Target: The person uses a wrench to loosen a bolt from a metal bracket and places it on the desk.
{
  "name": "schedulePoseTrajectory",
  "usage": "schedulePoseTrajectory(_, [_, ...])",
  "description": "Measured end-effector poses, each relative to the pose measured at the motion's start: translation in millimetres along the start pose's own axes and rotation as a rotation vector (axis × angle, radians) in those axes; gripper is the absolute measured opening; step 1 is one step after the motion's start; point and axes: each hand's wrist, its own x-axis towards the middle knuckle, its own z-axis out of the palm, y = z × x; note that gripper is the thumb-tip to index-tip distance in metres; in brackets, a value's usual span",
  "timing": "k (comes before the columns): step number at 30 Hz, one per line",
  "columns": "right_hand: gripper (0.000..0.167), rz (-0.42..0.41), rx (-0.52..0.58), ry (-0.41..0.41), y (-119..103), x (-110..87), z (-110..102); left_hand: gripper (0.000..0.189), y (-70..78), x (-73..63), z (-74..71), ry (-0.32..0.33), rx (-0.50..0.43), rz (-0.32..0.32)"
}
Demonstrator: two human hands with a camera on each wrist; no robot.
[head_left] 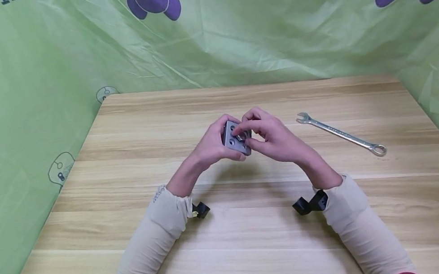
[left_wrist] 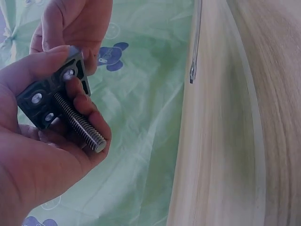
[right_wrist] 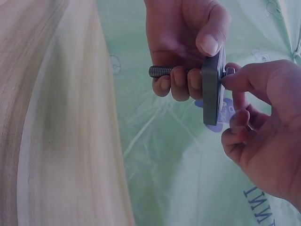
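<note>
My left hand (head_left: 213, 146) grips a grey rectangular plate (head_left: 229, 142) with several holes, held up over the table. Out of the plate's underside sticks a thick threaded bolt (left_wrist: 81, 121), with left fingers curled alongside its shaft in the left wrist view. On the plate's other face, the right hand (head_left: 275, 138) pinches the bolt's hex end (right_wrist: 230, 71) between thumb and index finger. The right wrist view shows the plate edge-on, the threaded shaft towards the left hand's side. Its other right fingers are loosely bent.
A silver combination wrench (head_left: 341, 134) lies on the wooden table (head_left: 168, 115), right of the hands. Green printed fabric (head_left: 209, 43) hangs behind and along the sides of the table. Black wrist cameras (head_left: 201, 210) sit at both sleeve cuffs.
</note>
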Motion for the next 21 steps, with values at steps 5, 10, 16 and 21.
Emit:
schedulePoseTrajectory(5, [0.027,0.005,0.043,-0.026,-0.4,-0.6,-1.4,0.066,-0.4,-0.7,2.3,-0.014,-0.025,-0.002])
schedulePoseTrajectory(10, [0.035,0.066,0.04,0.029,-3.1,-0.4,-7.9,0.07,0.7,-1.5,3.3,0.017,-0.015,-0.003])
schedulePoseTrajectory(16, [0.026,0.296,-0.105,0.094,-10.5,-1.7,-13.5,0.074,1.9,-1.3,3.5,0.079,0.067,0.024])
schedulePoseTrajectory(21, [0.028,0.444,-0.22,0.058,-14.6,-1.3,-5.3,0.073,2.5,-1.4,7.1,0.128,0.213,0.049])
